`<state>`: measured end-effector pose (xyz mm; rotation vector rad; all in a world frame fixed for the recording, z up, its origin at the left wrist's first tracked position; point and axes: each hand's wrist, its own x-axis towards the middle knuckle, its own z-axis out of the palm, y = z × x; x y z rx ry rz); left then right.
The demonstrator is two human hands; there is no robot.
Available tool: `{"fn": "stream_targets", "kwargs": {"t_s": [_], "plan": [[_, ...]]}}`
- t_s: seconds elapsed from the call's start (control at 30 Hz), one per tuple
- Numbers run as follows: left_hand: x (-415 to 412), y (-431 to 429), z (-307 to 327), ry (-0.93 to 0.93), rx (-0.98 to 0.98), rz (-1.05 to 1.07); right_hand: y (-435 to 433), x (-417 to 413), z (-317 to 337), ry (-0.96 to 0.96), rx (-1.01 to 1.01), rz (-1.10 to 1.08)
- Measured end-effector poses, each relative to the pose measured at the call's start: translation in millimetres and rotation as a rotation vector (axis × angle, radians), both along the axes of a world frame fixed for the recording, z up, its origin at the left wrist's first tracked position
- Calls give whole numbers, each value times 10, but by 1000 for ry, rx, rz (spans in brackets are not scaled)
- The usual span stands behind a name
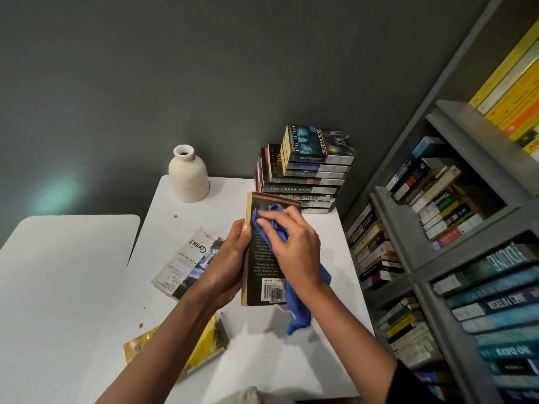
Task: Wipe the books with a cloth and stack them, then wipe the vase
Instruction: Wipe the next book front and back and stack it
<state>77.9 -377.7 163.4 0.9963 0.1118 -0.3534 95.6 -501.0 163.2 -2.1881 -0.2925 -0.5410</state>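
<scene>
**Wiping a paperback's back cover, with two books and the vase waiting**

Gripping the dark paperback (261, 269) along its left edge with the left hand (233, 258), fingers curled behind and thumb over the front, tilting it up over the middle of the white counter (204, 211). Not possible to tell whether its lower edge is touching the counter. Pressing a bunched blue cloth (297, 310) onto the upper half of the cover with the right hand (294, 246), fingers (271, 225) bent over the wad and clasping it, leaving a long tail dangling past the barcode corner.

Weighing the hazards:
- Perhaps dragging that loose tail across the counter, picking up the brown specks there and smearing them back onto the glossy cover.
- Perhaps bending the soft cover or the yellowed page block by pushing too hard against a one-handed hold.
- Perhaps toppling the tall stack (309, 176) by the wall when adding to it, already stepped and uneven, with the top volumes sitting askew.
- Perhaps knocking the vase (188, 176), standing at the far left corner close to the edge, when reaching for it.

Noting surfaces: slick, flexible paperback covers; soft, crumpled cloth; matt, speckled cream ceramic with rounded shoulders and a narrow neck; smooth, hard counter. Leaving a pale paperback (186, 260) lying flat left of the hands and a yellow book (204, 342) nearer the body, partly hidden under the left forearm.
</scene>
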Motion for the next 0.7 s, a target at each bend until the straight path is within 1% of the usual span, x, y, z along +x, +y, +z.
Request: {"fn": "stream_targets", "kwargs": {"t_s": [0.07,0.2,0.3,0.37,0.47,0.5,0.57,0.63,0.7], "plan": [[-14,13,-6,-45,36,-8,3,89,29,-13,7,-72],[-30,44,-15,-92,124,-3,-68,214,11,49,70,-212],[-12,69,-5,-142,251,8,-128,195,-115,118,125,-306],[-5,75,-13,-214,420,32,-126,110,-246,238,157,-336],[4,56,-47,-451,769,114,-106,-18,-297,470,170,-266],[-5,38,-58,-533,855,123,-116,-33,-268,532,177,-242],[-54,-4,-70,-690,952,98,-172,-35,-157,647,265,-227],[-106,-21,-92,-850,1006,80,-292,14,-51,788,473,-231],[-130,-21,-102,-907,1008,82,-478,65,-28,838,656,-159]]}}
